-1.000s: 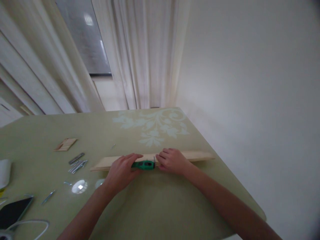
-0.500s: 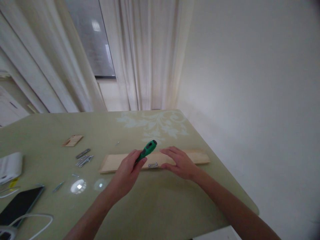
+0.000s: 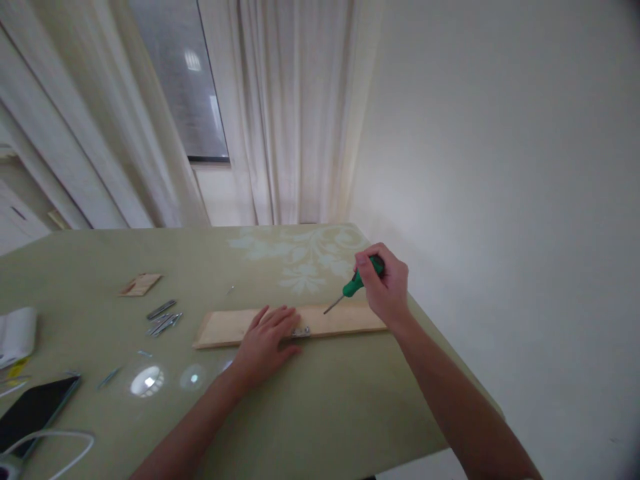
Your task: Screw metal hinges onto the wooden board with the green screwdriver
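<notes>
A long pale wooden board [image 3: 225, 328] lies across the green table [image 3: 320, 407]. My left hand [image 3: 267, 340] rests flat on the board, fingers stretched out, beside a small metal fitting [image 3: 301, 331] at the board's near edge. My right hand [image 3: 385, 287] hovers above the board's right end, closed round a green-handled screwdriver [image 3: 356, 284]. The screwdriver's thin metal shaft slants down and left towards the board.
Several metal strips [image 3: 163, 318] and a small wooden piece [image 3: 140, 285] lie at the left. A dark phone [image 3: 33, 410] with a white cable [image 3: 50, 443] sits at the near left corner, a white object [image 3: 17, 333] behind it. The table's right edge is close to my right hand.
The screwdriver has passed from my left hand to my right hand, which has lifted off the board to the right. My left hand has come down flat on the board.
</notes>
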Action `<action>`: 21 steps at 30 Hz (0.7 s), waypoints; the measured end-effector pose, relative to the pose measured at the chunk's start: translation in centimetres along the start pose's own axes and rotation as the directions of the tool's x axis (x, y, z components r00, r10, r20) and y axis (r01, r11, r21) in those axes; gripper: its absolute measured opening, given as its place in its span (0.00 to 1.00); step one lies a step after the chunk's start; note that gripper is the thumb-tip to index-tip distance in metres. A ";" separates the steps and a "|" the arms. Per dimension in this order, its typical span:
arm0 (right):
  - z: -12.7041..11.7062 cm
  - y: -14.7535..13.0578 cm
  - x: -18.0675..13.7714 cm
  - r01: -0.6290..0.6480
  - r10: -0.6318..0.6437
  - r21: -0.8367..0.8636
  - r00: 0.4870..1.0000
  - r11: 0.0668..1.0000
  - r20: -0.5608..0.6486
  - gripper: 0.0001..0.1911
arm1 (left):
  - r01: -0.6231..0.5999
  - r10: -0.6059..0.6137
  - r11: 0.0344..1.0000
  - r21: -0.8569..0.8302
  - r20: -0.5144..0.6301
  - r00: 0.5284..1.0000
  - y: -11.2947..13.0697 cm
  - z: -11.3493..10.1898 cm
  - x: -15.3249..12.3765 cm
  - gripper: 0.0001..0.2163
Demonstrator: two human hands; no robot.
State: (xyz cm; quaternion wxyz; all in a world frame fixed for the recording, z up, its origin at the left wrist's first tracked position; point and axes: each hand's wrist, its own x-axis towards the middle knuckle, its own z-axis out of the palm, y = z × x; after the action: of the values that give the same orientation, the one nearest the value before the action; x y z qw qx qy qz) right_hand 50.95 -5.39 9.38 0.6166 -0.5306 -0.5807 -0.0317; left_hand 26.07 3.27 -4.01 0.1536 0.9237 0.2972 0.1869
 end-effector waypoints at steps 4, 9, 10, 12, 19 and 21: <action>2.5 0.8 1.0 0.046 -0.028 -0.132 0.991 0.990 0.134 0.21 | 0.045 -0.045 0.997 0.060 -0.001 0.999 -1.3 1.3 0.7 0.21; 5.2 1.7 1.8 0.038 -0.004 -0.137 0.971 0.990 0.240 0.22 | 0.047 -0.048 0.997 0.056 0.015 0.999 -0.9 0.8 2.6 0.21; 5.4 1.9 1.9 0.038 -0.003 -0.135 0.969 0.990 0.248 0.22 | 0.020 -0.021 0.999 0.049 0.027 0.999 -0.8 0.6 2.9 0.22; 5.7 2.0 1.9 0.041 -0.004 -0.135 0.965 0.990 0.261 0.22 | -0.055 0.054 0.998 0.010 0.059 0.997 -0.6 0.4 3.6 0.26; 5.8 2.7 1.3 0.029 0.015 -0.149 0.958 0.988 0.286 0.22 | -0.087 0.091 0.974 -0.210 0.009 0.996 -0.4 2.0 5.5 0.09; 5.8 3.1 1.2 0.022 0.019 -0.146 0.961 0.989 0.277 0.22 | -0.058 0.059 0.964 -0.258 -0.003 0.998 -0.5 2.3 5.9 0.08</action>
State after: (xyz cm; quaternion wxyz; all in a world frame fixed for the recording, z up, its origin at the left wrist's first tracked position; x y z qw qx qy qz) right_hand 49.39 0.69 7.01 0.4881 -0.5736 -0.6579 -0.0003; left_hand 31.26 6.84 -4.72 0.2676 0.9047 0.2425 0.2261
